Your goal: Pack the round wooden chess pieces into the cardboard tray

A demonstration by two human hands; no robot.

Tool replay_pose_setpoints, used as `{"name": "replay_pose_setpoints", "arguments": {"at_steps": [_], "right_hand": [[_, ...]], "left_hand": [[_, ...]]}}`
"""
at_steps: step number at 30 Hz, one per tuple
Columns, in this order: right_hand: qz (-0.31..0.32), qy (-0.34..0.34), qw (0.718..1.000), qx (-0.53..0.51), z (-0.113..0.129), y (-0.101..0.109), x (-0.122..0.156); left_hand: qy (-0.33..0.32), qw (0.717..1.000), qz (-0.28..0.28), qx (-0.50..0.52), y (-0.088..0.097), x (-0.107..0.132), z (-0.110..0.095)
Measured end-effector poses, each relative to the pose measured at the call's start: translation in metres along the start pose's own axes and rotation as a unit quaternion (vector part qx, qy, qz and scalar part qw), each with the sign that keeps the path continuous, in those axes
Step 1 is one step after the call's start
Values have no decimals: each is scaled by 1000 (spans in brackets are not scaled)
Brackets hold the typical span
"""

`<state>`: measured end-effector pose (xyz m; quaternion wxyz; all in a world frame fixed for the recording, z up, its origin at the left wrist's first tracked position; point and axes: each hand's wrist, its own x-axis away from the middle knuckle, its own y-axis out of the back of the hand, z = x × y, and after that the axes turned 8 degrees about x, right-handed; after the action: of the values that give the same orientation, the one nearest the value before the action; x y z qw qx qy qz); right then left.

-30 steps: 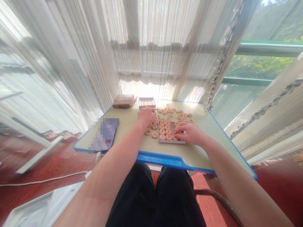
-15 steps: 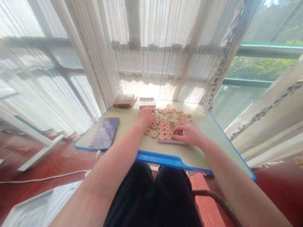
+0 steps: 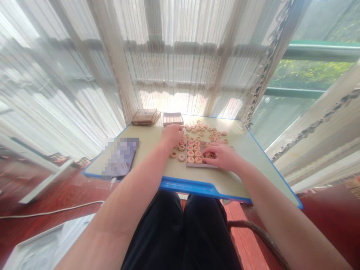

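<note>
Round wooden chess pieces (image 3: 206,131) with red and dark characters lie scattered on a small blue-rimmed table (image 3: 197,186). A shallow grey tray (image 3: 194,164) holds rows of pieces. My right hand (image 3: 222,155) rests over the tray's right side, fingers curled and pinching a piece (image 3: 209,155) in the tray. My left hand (image 3: 172,134) is curled, knuckles up, over loose pieces just left of the tray; what its fingers hold is hidden.
A flat wooden box (image 3: 144,116) and a small open box (image 3: 173,118) stand at the table's far edge. A dark tablet (image 3: 120,161) lies at the left. Sheer curtains (image 3: 180,63) hang behind. A white cable (image 3: 50,213) runs over the red floor.
My right hand has curled tighter over the tray and pinched a piece. My left hand stays put. The camera has tilted slightly.
</note>
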<state>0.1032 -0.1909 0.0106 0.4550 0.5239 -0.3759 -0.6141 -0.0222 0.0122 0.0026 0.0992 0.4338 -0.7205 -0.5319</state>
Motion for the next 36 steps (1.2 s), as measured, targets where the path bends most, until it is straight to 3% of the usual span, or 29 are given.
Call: {"name": "replay_pose_setpoints", "arguments": {"at_steps": [26, 36], "right_hand": [[-2, -19, 1000, 1, -2, -4, -1], [-14, -34, 999, -15, -6, 11, 5]], "left_hand": [[-4, 1000, 4, -1, -1, 0, 1], [-15, 1000, -5, 9, -1, 0, 1]]}}
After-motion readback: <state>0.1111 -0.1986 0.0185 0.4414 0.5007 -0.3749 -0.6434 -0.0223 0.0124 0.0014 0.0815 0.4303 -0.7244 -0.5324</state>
